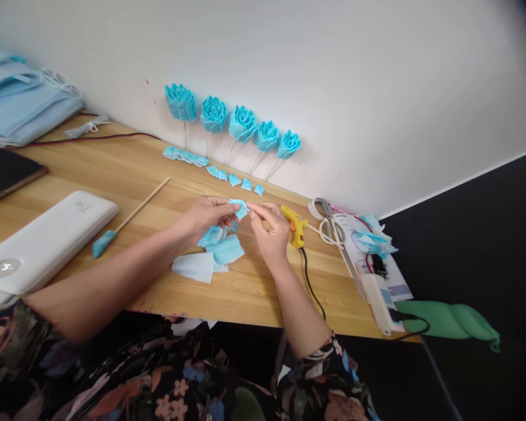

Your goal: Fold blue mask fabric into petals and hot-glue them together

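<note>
My left hand and my right hand meet over the desk, pinching a small folded piece of light-blue fabric between them. Loose blue and white fabric pieces lie just below my hands. Beyond them runs a row of small folded blue petals, beside a strip of folded blue pieces. Left of my left hand lies a wooden stick with a blue wrapped tip. A yellow glue gun rests right beside my right hand, which partly hides it.
Several blue fabric roses on sticks lean against the wall. A white power bank, dark phone and stacked face masks are at left. Scissors, papers and a power strip are at right.
</note>
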Demonstrator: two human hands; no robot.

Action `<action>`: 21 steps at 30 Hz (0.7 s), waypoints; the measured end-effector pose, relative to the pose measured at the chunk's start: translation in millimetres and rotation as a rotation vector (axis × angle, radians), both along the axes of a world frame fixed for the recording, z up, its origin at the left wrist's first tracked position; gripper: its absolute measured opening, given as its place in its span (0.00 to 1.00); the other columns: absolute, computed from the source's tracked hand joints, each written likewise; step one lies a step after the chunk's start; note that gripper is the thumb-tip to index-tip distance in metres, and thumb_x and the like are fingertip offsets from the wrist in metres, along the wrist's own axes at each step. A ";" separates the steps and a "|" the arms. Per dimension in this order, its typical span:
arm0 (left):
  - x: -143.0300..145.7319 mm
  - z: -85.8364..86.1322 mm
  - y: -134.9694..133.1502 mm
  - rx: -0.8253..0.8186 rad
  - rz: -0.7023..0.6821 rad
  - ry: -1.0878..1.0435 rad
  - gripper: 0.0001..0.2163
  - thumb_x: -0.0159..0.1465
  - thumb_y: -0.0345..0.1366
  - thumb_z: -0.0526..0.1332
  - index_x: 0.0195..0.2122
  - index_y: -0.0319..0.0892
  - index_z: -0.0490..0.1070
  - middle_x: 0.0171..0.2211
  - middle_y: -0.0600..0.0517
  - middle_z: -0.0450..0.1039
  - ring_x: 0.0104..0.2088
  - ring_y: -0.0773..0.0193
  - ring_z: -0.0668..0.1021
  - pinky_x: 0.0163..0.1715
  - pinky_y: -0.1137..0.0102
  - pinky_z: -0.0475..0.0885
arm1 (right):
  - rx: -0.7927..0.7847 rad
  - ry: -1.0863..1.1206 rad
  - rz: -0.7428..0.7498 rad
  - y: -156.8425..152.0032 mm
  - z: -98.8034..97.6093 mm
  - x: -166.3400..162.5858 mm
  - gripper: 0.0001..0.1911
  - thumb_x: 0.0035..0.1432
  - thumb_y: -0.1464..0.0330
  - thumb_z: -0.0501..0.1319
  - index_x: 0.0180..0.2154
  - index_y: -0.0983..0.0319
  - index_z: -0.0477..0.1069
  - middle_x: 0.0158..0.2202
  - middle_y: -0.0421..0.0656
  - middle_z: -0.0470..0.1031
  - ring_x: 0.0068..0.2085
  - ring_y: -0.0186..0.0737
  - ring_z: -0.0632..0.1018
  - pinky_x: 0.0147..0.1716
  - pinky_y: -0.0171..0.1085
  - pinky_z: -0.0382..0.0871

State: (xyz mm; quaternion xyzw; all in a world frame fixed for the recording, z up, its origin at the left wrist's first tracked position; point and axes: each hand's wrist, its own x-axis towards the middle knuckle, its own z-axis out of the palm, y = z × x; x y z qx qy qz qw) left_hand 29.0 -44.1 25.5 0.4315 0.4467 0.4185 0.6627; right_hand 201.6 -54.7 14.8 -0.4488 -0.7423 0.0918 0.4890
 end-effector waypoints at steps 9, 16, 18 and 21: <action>-0.2 -1.5 0.5 -0.008 -0.003 -0.079 0.09 0.59 0.36 0.65 0.24 0.37 0.77 0.22 0.50 0.74 0.23 0.70 0.71 0.26 0.72 0.65 | 0.083 -0.047 0.007 3.2 -5.8 2.4 0.17 0.60 0.77 0.57 0.41 0.52 0.80 0.35 0.41 0.75 0.37 0.37 0.76 0.40 0.41 0.72; 0.5 1.2 -0.5 -0.012 -0.012 -0.097 0.09 0.60 0.35 0.65 0.24 0.37 0.77 0.23 0.50 0.75 0.23 0.71 0.71 0.27 0.73 0.66 | 0.095 -0.049 0.022 4.5 -8.1 4.6 0.20 0.60 0.78 0.56 0.43 0.52 0.80 0.36 0.41 0.74 0.38 0.37 0.75 0.40 0.41 0.72; 0.6 0.6 -0.2 -0.010 -0.016 -0.100 0.10 0.60 0.36 0.65 0.24 0.37 0.77 0.22 0.50 0.74 0.23 0.71 0.71 0.27 0.73 0.66 | 0.113 -0.042 0.033 5.0 -8.8 4.8 0.20 0.60 0.79 0.56 0.44 0.53 0.80 0.35 0.42 0.74 0.38 0.37 0.75 0.40 0.41 0.71; 0.9 -1.2 0.8 -0.008 -0.016 -0.103 0.09 0.59 0.36 0.66 0.24 0.38 0.77 0.22 0.51 0.74 0.23 0.71 0.71 0.27 0.73 0.66 | 0.117 -0.040 0.032 5.3 -9.3 4.3 0.20 0.61 0.78 0.56 0.45 0.53 0.80 0.35 0.42 0.74 0.38 0.36 0.75 0.40 0.40 0.71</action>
